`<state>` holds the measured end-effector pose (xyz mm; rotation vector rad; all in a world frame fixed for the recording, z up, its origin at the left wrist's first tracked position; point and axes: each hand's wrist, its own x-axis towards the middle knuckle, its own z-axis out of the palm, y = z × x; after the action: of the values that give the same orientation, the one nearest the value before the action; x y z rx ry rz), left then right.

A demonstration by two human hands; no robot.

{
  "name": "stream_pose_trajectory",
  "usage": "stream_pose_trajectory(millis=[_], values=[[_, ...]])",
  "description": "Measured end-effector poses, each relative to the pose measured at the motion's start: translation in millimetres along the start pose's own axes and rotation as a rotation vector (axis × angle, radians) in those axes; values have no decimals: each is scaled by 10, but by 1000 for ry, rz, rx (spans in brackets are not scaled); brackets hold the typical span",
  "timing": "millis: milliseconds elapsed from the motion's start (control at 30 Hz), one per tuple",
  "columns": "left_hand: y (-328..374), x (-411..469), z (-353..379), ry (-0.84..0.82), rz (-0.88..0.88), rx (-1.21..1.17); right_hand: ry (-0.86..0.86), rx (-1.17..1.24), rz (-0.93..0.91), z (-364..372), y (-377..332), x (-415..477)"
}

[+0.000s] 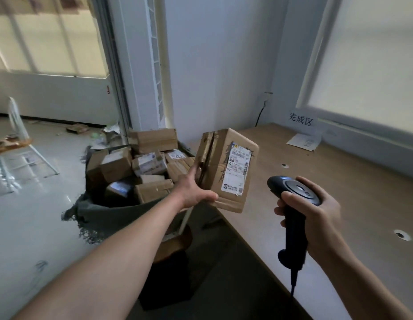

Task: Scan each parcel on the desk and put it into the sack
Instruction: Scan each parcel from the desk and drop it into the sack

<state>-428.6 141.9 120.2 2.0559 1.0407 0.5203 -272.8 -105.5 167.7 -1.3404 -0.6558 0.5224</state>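
Observation:
My left hand (193, 189) grips a brown cardboard parcel (226, 169) by its lower left corner and holds it in the air over the desk's left edge. Its white shipping label faces me and the scanner. My right hand (316, 211) holds a dark handheld barcode scanner (294, 204) by its handle, head pointing up and left toward the parcel, cable hanging down. To the left, below the desk edge, stands a dark sack (104, 213) filled with several cardboard parcels.
The wooden desk (339, 181) fills the right side, with cable holes, a sheet of paper (303, 142) and a sign on the wall near the window. A white chair (20, 144) stands far left on the glossy floor. A round stool (177, 241) sits under the desk edge.

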Motion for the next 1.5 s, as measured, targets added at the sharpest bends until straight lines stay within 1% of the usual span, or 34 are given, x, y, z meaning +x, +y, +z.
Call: stream_pose_trajectory(millis=[100,200,367,500,667,733,800,1067,1200,1267,1400,1467,1500], values=[[-235,306,-558,19,-2,96,-10,14,6,499,110,226],[-512,521,-1104,71,-60,140,-36,13,-1,988,206,425],[-1041,467,-1857,174,-169,162,-129,33,23,1702,335,660],[-1418,241,-2255,208,-240,163,-171,16,19,2164,407,744],[-1750,80,-2516,295,-383,221,-256,73,37,2560,446,776],[-1814,46,-2564,302,-428,246,-287,75,53,2646,452,769],[-1858,24,-2589,281,-438,280,-305,98,73,2693,475,779],[-1987,124,-2658,103,-355,376,-309,83,80,2646,612,840],[-2024,257,-2691,24,-362,389,-288,60,91,2606,658,874],[-2018,314,-2729,25,-362,397,-277,48,84,2600,671,885],[-1958,386,-2834,81,-346,386,-268,32,76,2617,675,898],[-1945,391,-2871,108,-351,312,-270,32,80,2640,663,897],[-1942,381,-2888,127,-349,238,-269,38,81,2653,658,893]])
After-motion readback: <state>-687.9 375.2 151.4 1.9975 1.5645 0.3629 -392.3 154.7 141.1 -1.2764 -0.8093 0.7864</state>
